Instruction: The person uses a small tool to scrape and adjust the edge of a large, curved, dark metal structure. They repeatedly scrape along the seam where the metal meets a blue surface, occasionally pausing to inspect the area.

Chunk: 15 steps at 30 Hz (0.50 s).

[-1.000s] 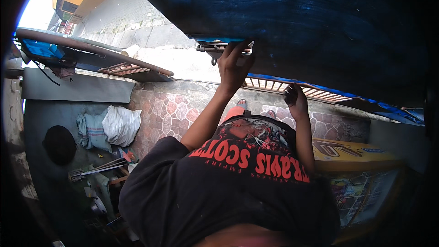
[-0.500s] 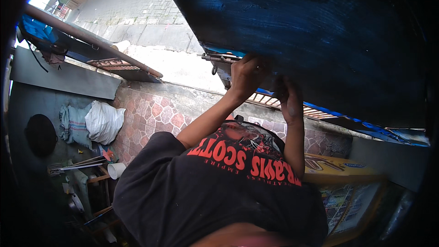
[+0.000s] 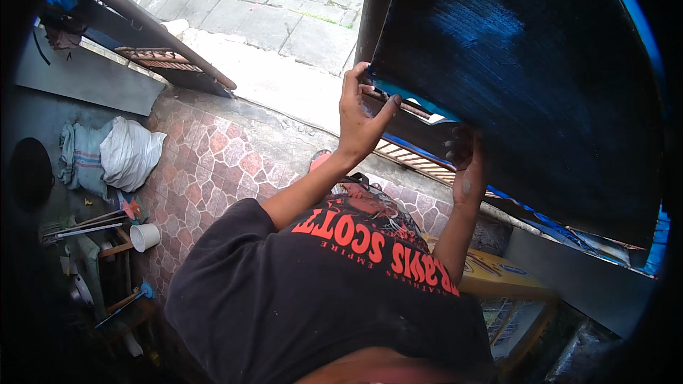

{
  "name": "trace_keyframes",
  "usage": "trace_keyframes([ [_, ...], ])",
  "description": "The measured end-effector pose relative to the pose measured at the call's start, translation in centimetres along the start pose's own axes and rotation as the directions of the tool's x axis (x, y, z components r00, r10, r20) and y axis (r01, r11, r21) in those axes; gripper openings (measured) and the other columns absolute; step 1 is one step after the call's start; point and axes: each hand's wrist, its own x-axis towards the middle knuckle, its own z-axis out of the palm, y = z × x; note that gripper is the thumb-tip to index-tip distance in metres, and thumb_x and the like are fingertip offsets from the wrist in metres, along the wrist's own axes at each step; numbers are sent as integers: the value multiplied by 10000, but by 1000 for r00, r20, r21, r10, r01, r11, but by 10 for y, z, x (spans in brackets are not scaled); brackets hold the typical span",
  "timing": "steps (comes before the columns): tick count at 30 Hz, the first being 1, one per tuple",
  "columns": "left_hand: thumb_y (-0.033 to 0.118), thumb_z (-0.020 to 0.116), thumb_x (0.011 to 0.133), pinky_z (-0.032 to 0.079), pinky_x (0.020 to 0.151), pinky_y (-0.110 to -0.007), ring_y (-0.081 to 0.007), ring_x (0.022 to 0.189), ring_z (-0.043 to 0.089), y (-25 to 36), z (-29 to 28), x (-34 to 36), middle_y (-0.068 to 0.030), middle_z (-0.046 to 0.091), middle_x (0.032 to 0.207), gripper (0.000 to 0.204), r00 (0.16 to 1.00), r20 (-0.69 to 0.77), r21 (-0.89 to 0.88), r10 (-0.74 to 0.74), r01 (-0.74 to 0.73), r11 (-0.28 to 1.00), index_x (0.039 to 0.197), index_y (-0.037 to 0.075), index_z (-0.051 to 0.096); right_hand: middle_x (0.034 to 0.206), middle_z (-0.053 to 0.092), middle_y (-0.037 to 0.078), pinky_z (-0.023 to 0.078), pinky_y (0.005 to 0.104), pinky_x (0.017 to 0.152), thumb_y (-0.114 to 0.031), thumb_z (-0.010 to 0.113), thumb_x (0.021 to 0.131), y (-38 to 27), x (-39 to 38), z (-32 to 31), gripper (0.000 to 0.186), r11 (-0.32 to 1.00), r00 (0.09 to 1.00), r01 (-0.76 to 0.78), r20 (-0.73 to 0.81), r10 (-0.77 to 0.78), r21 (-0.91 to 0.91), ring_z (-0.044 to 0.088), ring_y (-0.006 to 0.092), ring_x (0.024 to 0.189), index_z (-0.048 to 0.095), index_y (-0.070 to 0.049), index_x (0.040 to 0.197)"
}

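A large dark panel (image 3: 519,92) with streaky blue paint fills the upper right, a light blue strip along its lower edge. My left hand (image 3: 364,117) grips that edge at its left corner, fingers and thumb curled round it beside a metal rod (image 3: 420,109) that looks like a bolt. My right hand (image 3: 466,163) is farther right on the same lower edge, its fingers bent against it in shadow. Just below and behind the panel is a barred grille (image 3: 405,156) with blue trim.
An open metal gate (image 3: 178,39) stands left, paving (image 3: 284,0) beyond. Sacks (image 3: 128,149), a white cup (image 3: 144,236) and sticks (image 3: 92,224) lie left of the tiled floor (image 3: 220,156). A yellow glass-fronted cabinet (image 3: 512,281) is at lower right.
The panel's left edge has shifted right, showing more paving and a dark post. My left hand has moved onto the corner; my right hand has risen to the panel's edge. The view has also shifted.
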Motion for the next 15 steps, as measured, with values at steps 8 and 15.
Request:
trace_keyframes([
  [8,114,785,838,504,826,-365,-271,908,633,-16,-47,39,-140,687,1020,252,933,299,-195,200,-145,970,1048,27,678,917,725,83,572,316,702,-277,625,1035,3,-9,7,240,996,952,90,-292,-93,-23,712,186,782,679,-49,1088],
  [15,39,773,841,546,896,-381,-264,1132,664,-17,-53,44,-145,701,1202,381,859,473,-473,195,61,879,1188,62,617,898,720,67,555,297,694,-288,578,1047,-18,-18,26,266,874,844,-86,-501,-191,-478,717,176,751,692,-49,1023],
])
